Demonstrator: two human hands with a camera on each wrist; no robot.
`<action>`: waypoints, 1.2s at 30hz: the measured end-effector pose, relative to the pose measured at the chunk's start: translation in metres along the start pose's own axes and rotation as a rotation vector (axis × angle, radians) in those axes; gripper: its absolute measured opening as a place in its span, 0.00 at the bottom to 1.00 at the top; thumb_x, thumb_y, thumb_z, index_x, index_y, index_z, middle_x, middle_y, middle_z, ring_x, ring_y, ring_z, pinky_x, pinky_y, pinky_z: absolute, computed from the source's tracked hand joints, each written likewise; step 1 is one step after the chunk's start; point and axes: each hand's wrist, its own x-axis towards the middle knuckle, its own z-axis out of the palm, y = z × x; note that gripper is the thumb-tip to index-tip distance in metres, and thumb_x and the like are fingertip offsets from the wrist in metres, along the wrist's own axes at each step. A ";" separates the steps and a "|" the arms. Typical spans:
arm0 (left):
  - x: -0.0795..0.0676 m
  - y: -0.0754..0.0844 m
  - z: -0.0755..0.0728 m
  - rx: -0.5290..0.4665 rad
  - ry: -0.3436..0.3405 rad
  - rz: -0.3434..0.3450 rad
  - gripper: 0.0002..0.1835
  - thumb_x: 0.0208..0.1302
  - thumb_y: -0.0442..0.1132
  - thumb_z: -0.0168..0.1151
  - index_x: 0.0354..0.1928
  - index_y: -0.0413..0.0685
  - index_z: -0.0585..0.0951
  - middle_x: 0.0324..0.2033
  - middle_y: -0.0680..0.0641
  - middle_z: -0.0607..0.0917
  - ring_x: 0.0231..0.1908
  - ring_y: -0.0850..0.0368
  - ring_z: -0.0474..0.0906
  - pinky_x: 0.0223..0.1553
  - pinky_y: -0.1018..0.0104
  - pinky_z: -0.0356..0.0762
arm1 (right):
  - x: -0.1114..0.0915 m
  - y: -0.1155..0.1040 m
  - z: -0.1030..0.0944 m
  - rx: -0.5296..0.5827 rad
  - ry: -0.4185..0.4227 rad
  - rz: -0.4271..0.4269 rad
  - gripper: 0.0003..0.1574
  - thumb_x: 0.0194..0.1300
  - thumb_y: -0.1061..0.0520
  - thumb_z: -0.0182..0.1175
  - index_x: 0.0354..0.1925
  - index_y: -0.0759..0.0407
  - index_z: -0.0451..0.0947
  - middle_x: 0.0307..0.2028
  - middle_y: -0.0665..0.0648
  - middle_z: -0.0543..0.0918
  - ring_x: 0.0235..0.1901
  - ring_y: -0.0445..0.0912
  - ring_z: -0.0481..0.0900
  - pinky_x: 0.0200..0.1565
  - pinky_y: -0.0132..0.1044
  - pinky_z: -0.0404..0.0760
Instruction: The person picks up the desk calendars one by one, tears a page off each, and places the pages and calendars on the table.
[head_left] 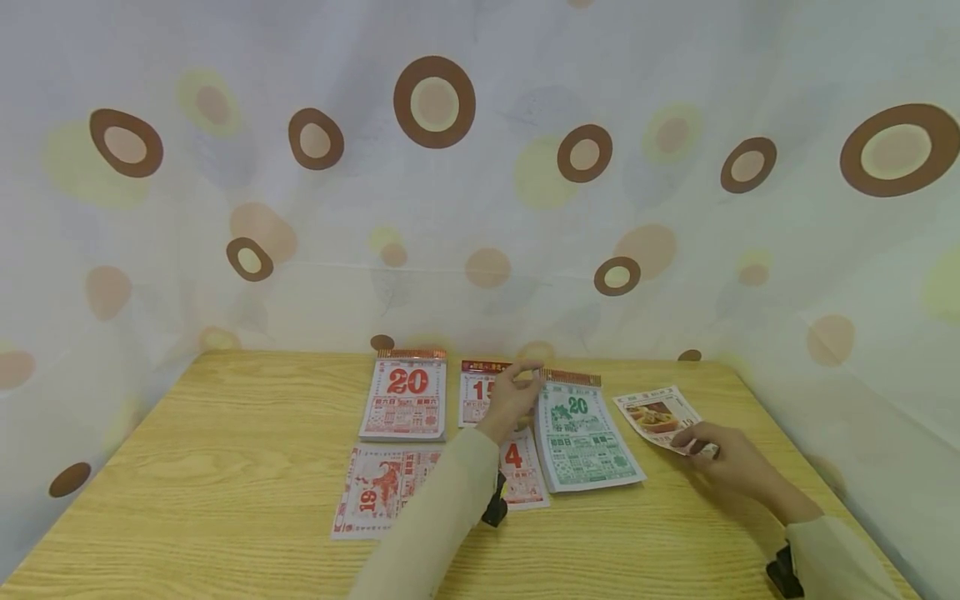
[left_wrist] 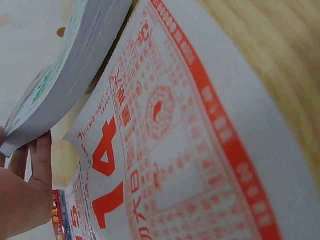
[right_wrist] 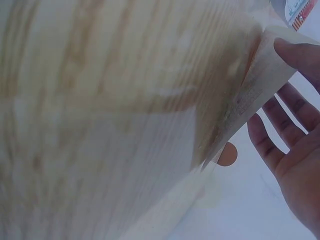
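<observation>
My left hand (head_left: 514, 402) grips the upper left edge of a thick tear-off calendar (head_left: 588, 446) printed in green with a 20. In the left wrist view, fingers (left_wrist: 42, 162) reach beneath the page block (left_wrist: 87, 75). My right hand (head_left: 731, 468) pinches the lower corner of a single calendar sheet (head_left: 652, 415) with a food photo, just right of the green calendar. The right wrist view shows that sheet (right_wrist: 255, 92) tilted up from the table, the thumb on one face and fingers behind. Beneath my left wrist lies a red-printed sheet (left_wrist: 115, 150) with a 14.
A red calendar (head_left: 408, 398) showing 20 lies at the back, left of a calendar (head_left: 474, 398) with a dark red header, partly covered by my left hand. Nearer, a loose red sheet (head_left: 375, 492) with a 19 lies sideways. A patterned curtain (head_left: 487, 208) hangs behind the wooden table (head_left: 225, 467).
</observation>
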 end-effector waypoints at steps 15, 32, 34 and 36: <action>0.001 0.001 0.003 0.134 -0.127 0.028 0.33 0.59 0.28 0.56 0.65 0.60 0.61 0.61 0.43 0.70 0.55 0.45 0.72 0.41 0.58 0.80 | -0.001 0.002 0.004 0.037 -0.115 -0.067 0.13 0.51 0.66 0.64 0.37 0.54 0.79 0.36 0.54 0.79 0.33 0.34 0.72 0.29 0.28 0.74; 0.001 -0.004 -0.005 0.203 -0.100 0.034 0.34 0.56 0.27 0.59 0.65 0.50 0.61 0.53 0.42 0.72 0.50 0.48 0.74 0.33 0.68 0.78 | 0.000 0.002 0.007 0.032 -0.140 -0.090 0.10 0.50 0.56 0.68 0.34 0.47 0.79 0.38 0.52 0.78 0.40 0.33 0.70 0.36 0.30 0.76; 0.001 -0.005 -0.006 0.220 -0.112 0.034 0.35 0.56 0.26 0.59 0.66 0.51 0.60 0.53 0.42 0.71 0.50 0.49 0.74 0.32 0.68 0.77 | 0.000 0.002 0.007 0.044 -0.152 -0.074 0.10 0.51 0.55 0.68 0.34 0.47 0.79 0.39 0.53 0.77 0.40 0.33 0.70 0.36 0.31 0.77; 0.001 -0.005 -0.007 0.242 -0.120 0.034 0.36 0.57 0.26 0.59 0.66 0.51 0.60 0.54 0.42 0.71 0.51 0.48 0.73 0.36 0.66 0.78 | 0.000 0.003 0.008 0.055 -0.159 -0.064 0.11 0.51 0.54 0.68 0.35 0.48 0.79 0.40 0.53 0.76 0.40 0.33 0.69 0.35 0.31 0.77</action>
